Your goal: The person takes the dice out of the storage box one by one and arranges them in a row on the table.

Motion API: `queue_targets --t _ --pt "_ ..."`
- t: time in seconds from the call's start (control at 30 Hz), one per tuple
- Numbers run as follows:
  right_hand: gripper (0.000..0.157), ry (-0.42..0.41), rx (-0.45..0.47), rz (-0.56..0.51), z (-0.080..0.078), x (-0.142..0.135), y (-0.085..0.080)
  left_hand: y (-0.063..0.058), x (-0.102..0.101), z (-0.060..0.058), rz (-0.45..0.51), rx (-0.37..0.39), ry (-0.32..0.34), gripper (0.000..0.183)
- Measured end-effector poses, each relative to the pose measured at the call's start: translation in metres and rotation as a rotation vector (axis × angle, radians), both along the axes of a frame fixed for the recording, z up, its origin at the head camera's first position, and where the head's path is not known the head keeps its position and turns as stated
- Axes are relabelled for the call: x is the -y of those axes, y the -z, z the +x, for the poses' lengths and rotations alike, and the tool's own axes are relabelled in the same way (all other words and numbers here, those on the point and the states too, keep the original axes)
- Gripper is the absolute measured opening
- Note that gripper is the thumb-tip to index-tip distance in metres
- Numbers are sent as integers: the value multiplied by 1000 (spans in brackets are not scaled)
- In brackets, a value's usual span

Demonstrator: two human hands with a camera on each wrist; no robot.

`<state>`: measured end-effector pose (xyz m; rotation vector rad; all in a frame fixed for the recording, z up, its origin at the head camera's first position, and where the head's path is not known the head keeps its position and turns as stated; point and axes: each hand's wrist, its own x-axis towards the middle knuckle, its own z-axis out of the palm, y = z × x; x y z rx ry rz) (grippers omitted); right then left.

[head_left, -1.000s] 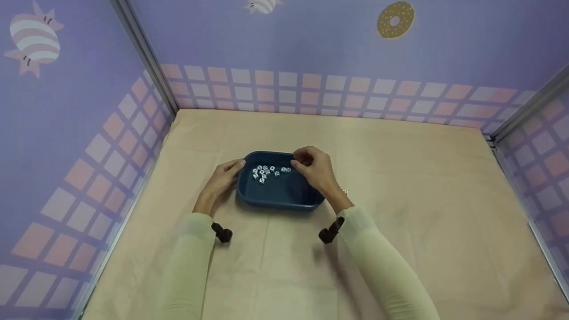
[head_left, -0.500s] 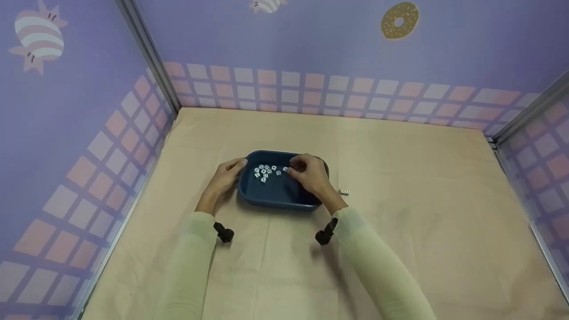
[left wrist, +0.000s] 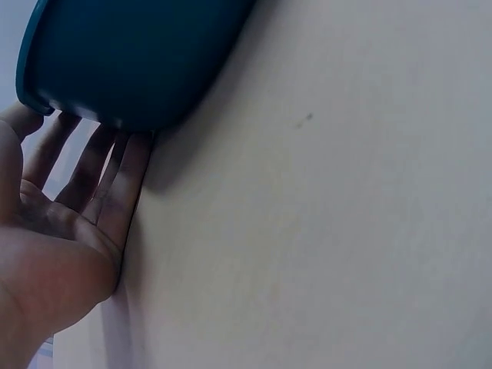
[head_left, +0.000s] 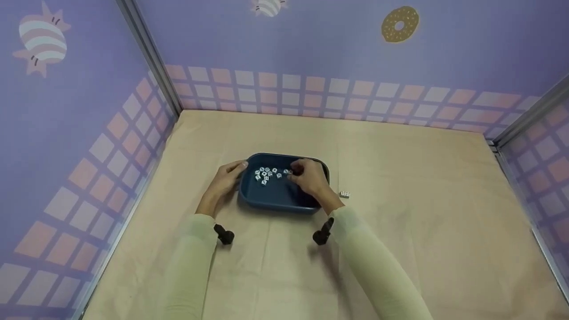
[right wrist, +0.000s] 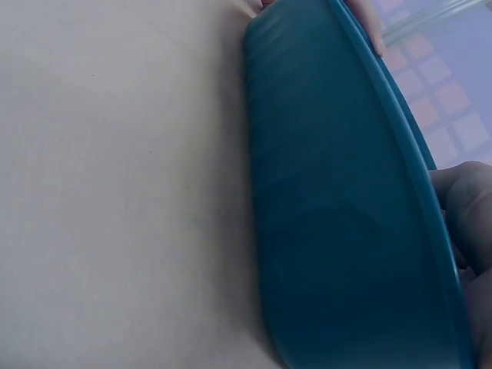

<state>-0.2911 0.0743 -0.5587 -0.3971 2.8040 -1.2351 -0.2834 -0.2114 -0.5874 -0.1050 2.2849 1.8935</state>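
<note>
- Right up close, two pale sleeves [head_left: 373, 262] reach in over the table [head_left: 426, 213], a small black device [head_left: 225, 235] at each wrist.
- Past the left cuff, the left hand [head_left: 223, 183] grips the left end of the tray [head_left: 271, 207], thumb over the rim, fingers spread along the outer wall!
- Over on the other side, the right hand [head_left: 310, 178] dips inside the tray, fingers bent, thumb and forefinger just apart around a white die [head_left: 290, 172]; whether they pinch it, I cannot tell.
- Another die [head_left: 286, 171] sits right beside those fingertips.
- Out on the table, just right of the tray, two dice [head_left: 345, 194] lie side by side, touching.
- Back in the tray, toward its far left, a cluster of white dice [head_left: 264, 174] huddles on the blue floor.
- Beyond it all, a purple wall [head_left: 329, 49] with pink and white squares and a printed doughnut [head_left: 400, 24].
</note>
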Motion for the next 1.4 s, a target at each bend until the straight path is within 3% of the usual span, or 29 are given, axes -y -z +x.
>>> queue_targets --t 0.3,0.87,1.27,1.4 --pt "41 -25 52 57 -2 0 3 0 0 0 5 17 7 57" --pt "16 -159 108 62 1 3 4 -1 1 1 27 9 3 55" --pt "10 -153 61 210 5 6 6 1 -1 0 70 55 9 56" --pt "11 -195 17 263 7 11 4 1 3 1 66 55 -4 58"
